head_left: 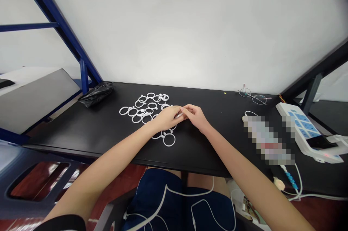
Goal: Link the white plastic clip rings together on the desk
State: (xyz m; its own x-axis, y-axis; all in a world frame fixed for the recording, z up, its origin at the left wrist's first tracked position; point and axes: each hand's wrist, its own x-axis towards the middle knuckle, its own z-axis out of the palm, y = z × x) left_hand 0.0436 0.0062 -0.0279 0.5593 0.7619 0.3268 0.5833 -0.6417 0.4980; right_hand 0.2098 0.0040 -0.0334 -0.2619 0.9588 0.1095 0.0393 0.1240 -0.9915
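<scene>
**Both hands pinched on one white piece, mid-table**

Head view. Left hand (168, 116) and right hand (196, 115) meet fingertip to fingertip over the black table (89, 129), roughly midway between its far and near edges. Both are closed down in a pinch on a small white piece (179, 114) held between them; its shape is too small to tell. Loose white rings (145, 107) lie scattered just beyond and to the left of the left hand, and a few more sit under and behind that wrist, one ring (169, 139) close to the near table edge.

Open tabletop runs left of the rings up to a crumpled black bag (96, 94) at the far left corner. Right of the hands a bare stretch, then a blurred patch, a white power strip (304, 129) near the right edge, and spectacles (254, 96) against the white wall (190, 24). Blue frame struts (67, 35) rise at left.
</scene>
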